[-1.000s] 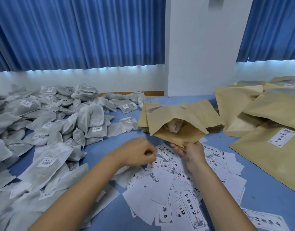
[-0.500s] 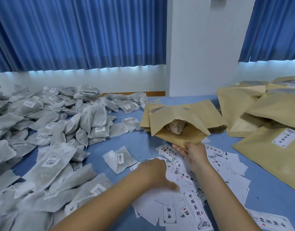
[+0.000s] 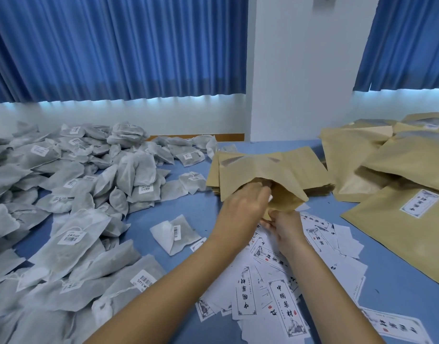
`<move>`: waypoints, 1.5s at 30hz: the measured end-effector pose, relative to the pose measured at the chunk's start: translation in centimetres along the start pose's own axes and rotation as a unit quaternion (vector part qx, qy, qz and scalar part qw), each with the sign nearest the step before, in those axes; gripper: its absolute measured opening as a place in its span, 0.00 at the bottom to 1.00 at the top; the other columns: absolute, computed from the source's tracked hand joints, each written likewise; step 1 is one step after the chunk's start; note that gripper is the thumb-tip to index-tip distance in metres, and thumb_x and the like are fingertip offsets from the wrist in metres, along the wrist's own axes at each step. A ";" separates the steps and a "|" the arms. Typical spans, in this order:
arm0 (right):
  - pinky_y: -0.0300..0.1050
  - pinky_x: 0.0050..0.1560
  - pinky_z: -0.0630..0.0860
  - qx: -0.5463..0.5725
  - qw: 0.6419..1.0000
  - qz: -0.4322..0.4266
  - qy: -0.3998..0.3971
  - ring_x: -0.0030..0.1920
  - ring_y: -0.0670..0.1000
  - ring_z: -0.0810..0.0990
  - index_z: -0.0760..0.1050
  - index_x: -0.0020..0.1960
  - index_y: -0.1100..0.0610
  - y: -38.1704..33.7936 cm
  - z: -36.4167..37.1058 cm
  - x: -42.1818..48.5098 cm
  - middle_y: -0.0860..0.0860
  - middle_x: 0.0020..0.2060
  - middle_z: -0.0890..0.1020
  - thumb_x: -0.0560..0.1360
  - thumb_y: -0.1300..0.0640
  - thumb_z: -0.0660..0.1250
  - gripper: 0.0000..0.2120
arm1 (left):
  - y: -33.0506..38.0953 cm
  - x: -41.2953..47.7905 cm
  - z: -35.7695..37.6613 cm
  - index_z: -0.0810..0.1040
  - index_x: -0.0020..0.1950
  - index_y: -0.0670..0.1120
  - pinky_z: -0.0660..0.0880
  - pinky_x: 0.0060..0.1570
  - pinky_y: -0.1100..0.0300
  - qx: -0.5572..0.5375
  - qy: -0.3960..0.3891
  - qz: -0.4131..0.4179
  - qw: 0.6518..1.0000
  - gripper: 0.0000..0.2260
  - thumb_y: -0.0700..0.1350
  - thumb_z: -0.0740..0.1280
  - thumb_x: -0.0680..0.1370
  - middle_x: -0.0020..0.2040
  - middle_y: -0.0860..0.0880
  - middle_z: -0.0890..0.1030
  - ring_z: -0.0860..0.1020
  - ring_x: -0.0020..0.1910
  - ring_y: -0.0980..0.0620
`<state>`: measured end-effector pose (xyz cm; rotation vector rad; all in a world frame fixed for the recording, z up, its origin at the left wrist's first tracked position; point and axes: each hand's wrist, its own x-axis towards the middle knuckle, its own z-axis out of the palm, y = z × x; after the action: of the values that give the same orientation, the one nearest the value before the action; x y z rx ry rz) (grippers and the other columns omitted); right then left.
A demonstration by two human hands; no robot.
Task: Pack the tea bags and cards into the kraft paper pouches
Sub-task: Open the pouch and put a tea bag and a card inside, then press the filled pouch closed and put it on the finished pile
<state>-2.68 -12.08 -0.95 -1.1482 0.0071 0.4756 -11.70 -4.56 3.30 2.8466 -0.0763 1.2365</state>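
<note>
Reaching into mouth of kraft pouch [image 3: 260, 170] with left hand [image 3: 245, 204], fingers curled on a white card [image 3: 270, 198], only its corner showing. Pinching pouch's lower lip with right hand [image 3: 285, 225]. Pouch lying on stack of empty pouches [image 3: 310, 165], mid-way across blue table [image 3: 397, 301]. Loose cards [image 3: 283, 301] spread under both forearms. Single tea bag [image 3: 173, 233] lying alone just left of left wrist; tea bag heap [image 3: 72, 194] further left. Filled pouches [image 3: 409, 219] piled at right.
</note>
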 end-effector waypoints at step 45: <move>0.40 0.34 0.80 0.045 0.996 0.046 -0.065 0.37 0.53 0.82 0.75 0.49 0.63 -1.3 -1.2 0.9 0.58 0.39 0.82 0.79 0.64 0.61 0.04 | -0.2 -0.8 4.6 0.75 0.52 0.42 0.71 0.24 0.64 -0.660 0.072 -0.581 0.470 0.08 0.46 0.65 0.79 0.35 0.47 0.79 0.74 0.26 0.54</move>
<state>-1.16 -13.23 -0.50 -1.0304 -0.0307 0.6250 -8.87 -4.58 -0.43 0.8520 0.5479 0.4772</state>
